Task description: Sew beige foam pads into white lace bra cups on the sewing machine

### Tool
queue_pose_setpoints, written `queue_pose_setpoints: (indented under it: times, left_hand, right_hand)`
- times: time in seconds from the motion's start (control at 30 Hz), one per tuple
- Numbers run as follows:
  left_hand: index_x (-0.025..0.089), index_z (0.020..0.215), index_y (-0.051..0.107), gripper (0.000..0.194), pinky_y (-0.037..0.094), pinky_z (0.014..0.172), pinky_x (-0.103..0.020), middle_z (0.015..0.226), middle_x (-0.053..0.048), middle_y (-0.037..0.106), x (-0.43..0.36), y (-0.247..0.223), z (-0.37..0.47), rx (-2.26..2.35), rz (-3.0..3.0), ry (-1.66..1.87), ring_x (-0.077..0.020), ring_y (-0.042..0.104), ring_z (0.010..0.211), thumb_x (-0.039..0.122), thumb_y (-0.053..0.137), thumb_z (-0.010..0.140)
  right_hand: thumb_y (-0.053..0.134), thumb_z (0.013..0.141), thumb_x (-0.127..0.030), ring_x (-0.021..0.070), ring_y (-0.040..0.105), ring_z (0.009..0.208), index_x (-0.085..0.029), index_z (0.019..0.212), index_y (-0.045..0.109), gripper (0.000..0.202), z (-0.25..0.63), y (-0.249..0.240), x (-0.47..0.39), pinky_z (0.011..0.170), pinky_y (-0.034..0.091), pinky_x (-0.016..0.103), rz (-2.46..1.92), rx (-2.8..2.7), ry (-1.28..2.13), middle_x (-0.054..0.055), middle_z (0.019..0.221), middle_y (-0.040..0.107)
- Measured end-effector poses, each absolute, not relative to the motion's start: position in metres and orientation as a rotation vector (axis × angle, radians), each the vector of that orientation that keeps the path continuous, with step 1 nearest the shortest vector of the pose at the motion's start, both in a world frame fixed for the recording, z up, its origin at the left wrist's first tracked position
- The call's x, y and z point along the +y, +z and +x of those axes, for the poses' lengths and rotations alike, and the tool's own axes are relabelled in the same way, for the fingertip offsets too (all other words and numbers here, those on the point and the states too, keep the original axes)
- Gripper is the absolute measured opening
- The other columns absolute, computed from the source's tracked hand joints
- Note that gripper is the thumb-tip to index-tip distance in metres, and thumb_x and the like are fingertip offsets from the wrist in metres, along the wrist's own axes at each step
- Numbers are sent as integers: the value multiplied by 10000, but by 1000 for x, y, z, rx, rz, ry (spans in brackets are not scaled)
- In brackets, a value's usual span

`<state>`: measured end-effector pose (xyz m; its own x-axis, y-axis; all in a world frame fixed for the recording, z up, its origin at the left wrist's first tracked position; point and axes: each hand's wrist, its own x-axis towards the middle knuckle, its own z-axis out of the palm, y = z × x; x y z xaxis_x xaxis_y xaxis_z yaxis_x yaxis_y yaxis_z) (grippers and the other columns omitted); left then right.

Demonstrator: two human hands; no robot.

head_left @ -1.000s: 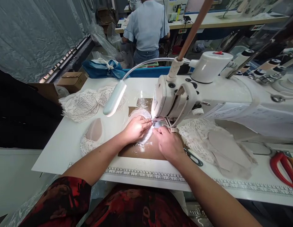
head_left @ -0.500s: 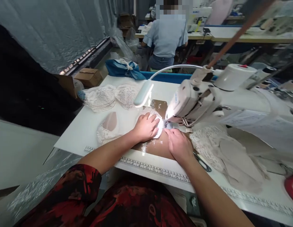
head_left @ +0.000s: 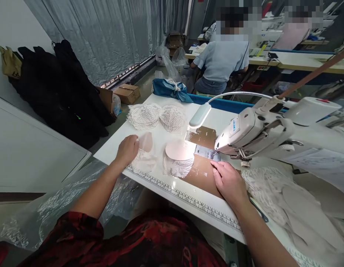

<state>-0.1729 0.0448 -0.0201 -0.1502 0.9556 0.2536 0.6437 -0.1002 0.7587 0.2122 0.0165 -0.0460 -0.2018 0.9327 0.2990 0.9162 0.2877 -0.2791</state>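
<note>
My left hand (head_left: 128, 150) is closed at the left edge of a beige and white lace bra cup (head_left: 145, 157), near the table's left side. A second lace bra cup (head_left: 179, 157) lies between my hands, its smooth beige part uppermost and its lace toward me. My right hand (head_left: 230, 181) rests on the brown board (head_left: 205, 174), index finger stretched toward the metal plate (head_left: 204, 151) under the sewing machine head (head_left: 238, 129). Thumb and index finger are apart with nothing visible between them; the other fingers are partly hidden.
Stacked lace cups (head_left: 145, 115) lie at the back left, near a blue cloth bundle (head_left: 172, 90). A lamp (head_left: 200, 115) hangs over the table. Lace and beige pieces (head_left: 297, 204) are heaped right of my forearm, beside a dark-handled tool (head_left: 261, 212). A co-worker (head_left: 224, 55) sits ahead.
My left hand has left the cup by the needle and moved left to the other cup. The first cup now lies uncovered. My right hand stays near the plate; the view has shifted left.
</note>
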Motion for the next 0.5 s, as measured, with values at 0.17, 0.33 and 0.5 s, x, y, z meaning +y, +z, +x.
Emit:
queue_pose_setpoints:
  times: [0.17,0.33,0.5]
  left_hand:
    - [164,855,527,326,417,597,-246,724,-1,553,17,-3,-168,1470,1513,1223,-126,512,618,455,409,941]
    - [145,908,607,281,415,623,-225,812,-31,617,-4,25,-122,902,1352,1063,-124,553,695,423,565,899]
    - [141,973,610,313,472,802,-300,946,-74,633,14,21,-66,773,1792,888,-181,592,882,377,405,973]
  right_hand:
    - [591,865,-416,211,610,970,-268,1282,560,443,206,-19,-8,807,526,354,-1373,-1994,825,94,1327,526]
    - [817,615,-517,289,472,1269,-261,1456,352,994,158,-6,-30,1044,409,449,-952,-1546,1490,128,1428,459]
    - [760,673,-492,301,656,989,-200,1122,632,551,125,-17,-45,848,530,437,-887,-865,1843,100,986,716]
